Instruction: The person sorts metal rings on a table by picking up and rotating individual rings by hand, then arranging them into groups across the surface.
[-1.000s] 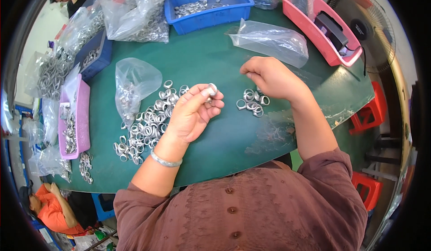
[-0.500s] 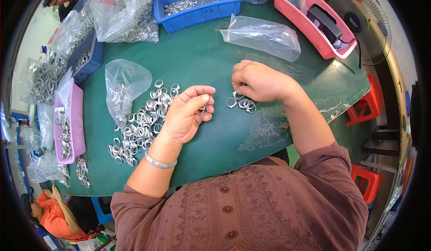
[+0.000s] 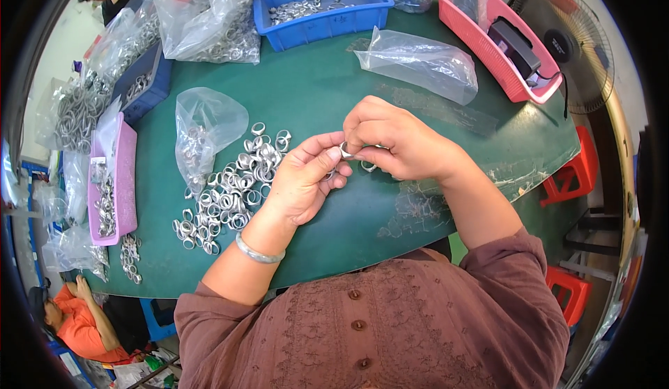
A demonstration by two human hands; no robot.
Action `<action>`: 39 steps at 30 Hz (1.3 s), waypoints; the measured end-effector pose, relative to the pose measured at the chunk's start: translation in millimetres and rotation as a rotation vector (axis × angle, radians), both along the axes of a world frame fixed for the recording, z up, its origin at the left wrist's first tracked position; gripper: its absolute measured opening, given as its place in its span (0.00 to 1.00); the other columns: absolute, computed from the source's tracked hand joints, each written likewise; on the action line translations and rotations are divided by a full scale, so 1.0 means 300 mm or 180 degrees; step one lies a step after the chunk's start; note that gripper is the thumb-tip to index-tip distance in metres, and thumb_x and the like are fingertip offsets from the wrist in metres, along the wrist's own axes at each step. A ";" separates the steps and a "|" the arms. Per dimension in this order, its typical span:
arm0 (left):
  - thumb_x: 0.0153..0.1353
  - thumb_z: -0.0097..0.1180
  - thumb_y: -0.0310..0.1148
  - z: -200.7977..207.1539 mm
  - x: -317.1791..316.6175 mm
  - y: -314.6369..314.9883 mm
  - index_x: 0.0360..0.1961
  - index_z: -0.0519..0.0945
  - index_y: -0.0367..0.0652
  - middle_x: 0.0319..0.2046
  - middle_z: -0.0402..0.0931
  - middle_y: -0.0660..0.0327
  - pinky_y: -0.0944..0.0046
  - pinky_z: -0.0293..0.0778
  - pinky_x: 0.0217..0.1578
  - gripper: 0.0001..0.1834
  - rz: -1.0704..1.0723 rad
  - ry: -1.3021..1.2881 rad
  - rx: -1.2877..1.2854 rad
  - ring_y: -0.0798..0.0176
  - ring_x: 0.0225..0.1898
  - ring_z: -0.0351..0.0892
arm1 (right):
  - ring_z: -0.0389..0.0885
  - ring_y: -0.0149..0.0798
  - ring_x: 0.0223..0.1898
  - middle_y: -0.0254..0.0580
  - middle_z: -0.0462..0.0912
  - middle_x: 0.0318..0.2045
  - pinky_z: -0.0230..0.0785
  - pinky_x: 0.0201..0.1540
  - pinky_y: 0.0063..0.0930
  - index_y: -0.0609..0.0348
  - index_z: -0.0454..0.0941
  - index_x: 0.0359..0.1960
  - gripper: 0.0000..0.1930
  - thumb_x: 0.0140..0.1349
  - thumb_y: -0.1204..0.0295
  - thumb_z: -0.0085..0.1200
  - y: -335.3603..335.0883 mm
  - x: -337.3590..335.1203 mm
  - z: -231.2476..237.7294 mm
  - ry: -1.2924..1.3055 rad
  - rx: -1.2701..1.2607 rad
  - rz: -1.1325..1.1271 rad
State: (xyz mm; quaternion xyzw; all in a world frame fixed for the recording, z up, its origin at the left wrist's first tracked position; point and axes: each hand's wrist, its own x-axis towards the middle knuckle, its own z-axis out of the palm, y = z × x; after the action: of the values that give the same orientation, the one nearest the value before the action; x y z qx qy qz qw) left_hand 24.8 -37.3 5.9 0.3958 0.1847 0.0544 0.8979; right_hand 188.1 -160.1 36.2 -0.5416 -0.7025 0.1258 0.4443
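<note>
My two hands meet above the green table. Between their fingertips is a silver-coloured metal ring [image 3: 345, 151], pinched by the thumb and fingers of my right hand [image 3: 401, 138] and touching the thumb of my left hand [image 3: 303, 183]. Another ring [image 3: 329, 175] shows in the curled fingers of my left hand. Beside my left wrist spreads a loose pile of similar rings [image 3: 233, 190]. A small group of rings [image 3: 368, 167] lies beneath my right hand, mostly hidden by it.
Clear plastic bags [image 3: 209, 121], a blue bin [image 3: 327, 23] of small metal parts, a purple basket [image 3: 124, 180] and a pink basket [image 3: 502, 68] surround the green table [image 3: 313, 250]. A fan [image 3: 564, 48] and red stools [image 3: 575, 166] stand right. Two other people are at the left.
My right hand has left the small group of rings and come left to my left hand, bringing a ring between the fingertips. The whole view has shifted slightly.
</note>
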 end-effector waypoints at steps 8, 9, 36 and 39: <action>0.64 0.52 0.26 -0.005 -0.004 0.005 0.51 0.74 0.38 0.41 0.78 0.59 0.69 0.76 0.37 0.14 -0.0026 -0.0174 0.0167 0.66 0.39 0.78 | 0.75 0.48 0.41 0.44 0.77 0.33 0.68 0.43 0.38 0.60 0.76 0.32 0.05 0.52 0.76 0.56 -0.042 0.082 0.016 -0.0597 -0.0893 -0.1004; 0.64 0.51 0.26 0.000 -0.002 0.002 0.49 0.74 0.38 0.40 0.78 0.59 0.69 0.77 0.37 0.13 0.0024 -0.0137 0.0122 0.66 0.38 0.78 | 0.75 0.50 0.41 0.46 0.78 0.32 0.69 0.43 0.39 0.60 0.78 0.31 0.06 0.53 0.71 0.56 -0.045 0.091 0.013 -0.0825 -0.1256 -0.1149; 0.64 0.52 0.32 0.019 0.000 -0.003 0.45 0.75 0.40 0.29 0.75 0.65 0.70 0.72 0.28 0.11 -0.0088 0.0630 0.0288 0.68 0.30 0.76 | 0.73 0.45 0.42 0.40 0.77 0.31 0.62 0.48 0.38 0.57 0.77 0.29 0.07 0.47 0.73 0.58 -0.024 0.043 -0.019 -0.1249 -0.1525 -0.0902; 0.63 0.52 0.32 0.017 0.000 -0.002 0.45 0.75 0.40 0.28 0.74 0.65 0.70 0.72 0.28 0.11 -0.0059 0.0668 0.0292 0.69 0.30 0.75 | 0.72 0.45 0.44 0.41 0.76 0.34 0.62 0.48 0.38 0.56 0.77 0.30 0.09 0.47 0.72 0.61 -0.023 0.042 -0.035 -0.1324 -0.1522 -0.0922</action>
State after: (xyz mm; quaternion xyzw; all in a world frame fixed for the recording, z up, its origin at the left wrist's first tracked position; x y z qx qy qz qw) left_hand 24.9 -38.0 11.0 0.4417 0.2713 0.0127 0.8551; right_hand 200.7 -167.0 25.7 -0.7385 -0.6445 0.1094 0.1654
